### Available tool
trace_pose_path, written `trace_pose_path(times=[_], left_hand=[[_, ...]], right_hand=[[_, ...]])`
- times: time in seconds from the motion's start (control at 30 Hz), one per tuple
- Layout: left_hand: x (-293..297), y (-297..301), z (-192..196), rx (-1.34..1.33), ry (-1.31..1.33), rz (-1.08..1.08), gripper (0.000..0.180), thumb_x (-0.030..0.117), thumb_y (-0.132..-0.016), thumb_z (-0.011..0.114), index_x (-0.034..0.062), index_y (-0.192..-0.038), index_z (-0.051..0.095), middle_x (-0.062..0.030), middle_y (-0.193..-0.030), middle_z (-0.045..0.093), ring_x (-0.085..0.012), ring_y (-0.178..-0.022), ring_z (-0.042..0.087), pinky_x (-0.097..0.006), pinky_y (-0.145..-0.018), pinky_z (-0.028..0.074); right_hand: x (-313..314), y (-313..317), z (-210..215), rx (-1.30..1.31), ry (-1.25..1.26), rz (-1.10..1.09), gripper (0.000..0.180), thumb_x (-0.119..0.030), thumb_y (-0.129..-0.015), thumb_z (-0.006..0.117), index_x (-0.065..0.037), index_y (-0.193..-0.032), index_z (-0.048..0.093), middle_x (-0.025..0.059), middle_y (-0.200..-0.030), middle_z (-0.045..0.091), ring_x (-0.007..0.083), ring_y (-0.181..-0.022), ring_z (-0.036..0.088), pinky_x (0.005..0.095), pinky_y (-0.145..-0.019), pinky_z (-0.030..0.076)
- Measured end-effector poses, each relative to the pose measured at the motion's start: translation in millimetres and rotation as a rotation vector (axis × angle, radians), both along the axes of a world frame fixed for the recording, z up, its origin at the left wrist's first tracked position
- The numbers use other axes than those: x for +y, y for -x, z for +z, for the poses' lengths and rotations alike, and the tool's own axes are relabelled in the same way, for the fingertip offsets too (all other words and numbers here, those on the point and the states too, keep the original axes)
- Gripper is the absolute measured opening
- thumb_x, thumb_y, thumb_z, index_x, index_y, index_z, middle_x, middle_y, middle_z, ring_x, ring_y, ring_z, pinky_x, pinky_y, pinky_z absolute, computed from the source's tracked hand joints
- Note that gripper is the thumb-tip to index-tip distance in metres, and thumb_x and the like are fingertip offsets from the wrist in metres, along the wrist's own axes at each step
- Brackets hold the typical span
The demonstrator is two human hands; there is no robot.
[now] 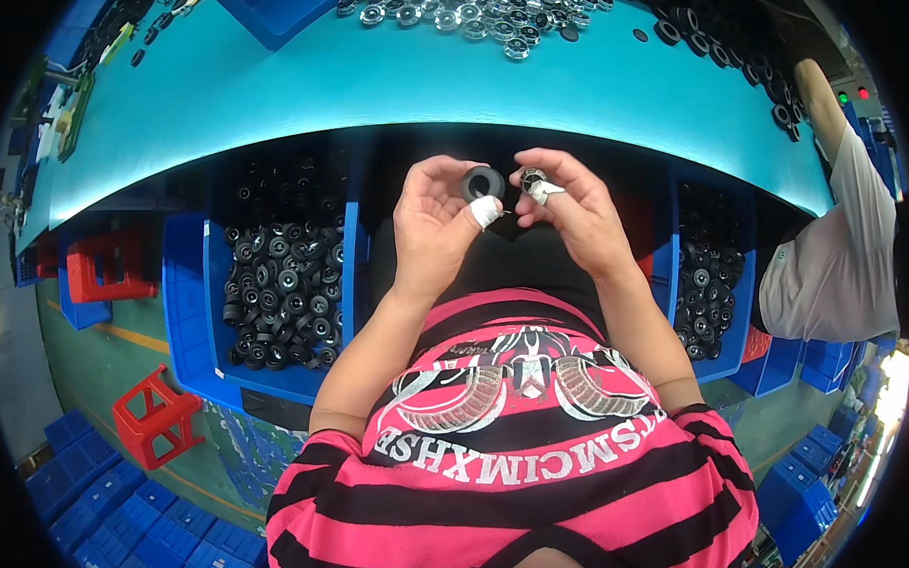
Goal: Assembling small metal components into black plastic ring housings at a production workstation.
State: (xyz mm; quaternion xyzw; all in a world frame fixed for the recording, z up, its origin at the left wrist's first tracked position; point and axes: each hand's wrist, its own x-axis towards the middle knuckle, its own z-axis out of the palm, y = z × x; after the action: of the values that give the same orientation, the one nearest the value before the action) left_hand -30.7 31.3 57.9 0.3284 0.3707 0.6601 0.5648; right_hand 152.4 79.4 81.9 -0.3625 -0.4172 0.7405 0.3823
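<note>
My left hand point(435, 230) holds a black rubber ring point(482, 183) between thumb and fingers; the thumb wears a white tape wrap. My right hand point(572, 215) pinches a small shiny metal disc part point(533, 181) right beside the ring, the two nearly touching. Both hands are raised just below the edge of the turquoise table point(368, 87), above my lap.
A blue bin point(191, 323) of black rings sits to my lower left, another blue bin point(741, 314) of them to my right. Shiny metal discs point(475, 13) and black rings point(726, 34) are piled on the table's far side. A person in white point(834, 261) stands at right. Red stools point(154, 415) stand on the floor.
</note>
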Motion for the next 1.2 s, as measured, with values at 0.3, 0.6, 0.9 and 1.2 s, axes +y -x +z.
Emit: trace_pose_path(times=[0.3,0.6,0.9,1.2], left_hand=[[-4.7,0.3,-5.7,0.333,-0.065,-0.049,0.057,-0.009,-0.080,0.077,-0.0023,-0.132,0.056,-0.0114,-0.120,0.064,-0.0171,-0.106,0.064,-0.031,-0.092,0.056],[-4.0,2.7,-3.4,0.137,-0.035,-0.180,0.058,-0.010,-0.084,0.071,-0.0014,-0.139,0.054,-0.0085,-0.120,0.061,-0.0162,-0.109,0.062,-0.031,-0.095,0.055],[-4.5,5.7,-3.4,0.124,-0.028,-0.214,0.057,-0.006,-0.089,0.068,-0.0001,-0.143,0.051,-0.0095,-0.123,0.061,-0.0168,-0.113,0.061,-0.033,-0.101,0.052],[-5.2,6.2,-0.4,0.049,-0.009,-0.243,0.056,-0.002,-0.093,0.063,0.0019,-0.146,0.047,-0.0095,-0.123,0.061,-0.0173,-0.112,0.060,-0.033,-0.096,0.054]], right_hand=[[0.3,1.2,-19.4,-0.009,0.149,0.145,0.025,-0.011,-0.096,0.065,0.000,-0.118,0.065,0.0035,-0.094,0.067,0.0053,-0.073,0.060,0.0184,-0.058,0.047],[-1.9,1.6,-16.8,0.126,0.222,0.087,0.023,-0.014,-0.097,0.068,0.001,-0.115,0.065,0.0038,-0.090,0.067,0.0037,-0.066,0.057,0.0161,-0.052,0.043],[-2.5,2.1,-15.0,0.109,0.140,0.093,0.021,-0.010,-0.098,0.065,0.003,-0.114,0.066,0.0056,-0.091,0.069,0.0038,-0.066,0.057,0.0160,-0.051,0.042],[-2.8,3.2,-12.8,0.092,0.133,0.097,0.020,-0.010,-0.097,0.065,0.003,-0.113,0.066,0.0072,-0.091,0.069,0.0041,-0.065,0.057,0.0159,-0.050,0.041]])
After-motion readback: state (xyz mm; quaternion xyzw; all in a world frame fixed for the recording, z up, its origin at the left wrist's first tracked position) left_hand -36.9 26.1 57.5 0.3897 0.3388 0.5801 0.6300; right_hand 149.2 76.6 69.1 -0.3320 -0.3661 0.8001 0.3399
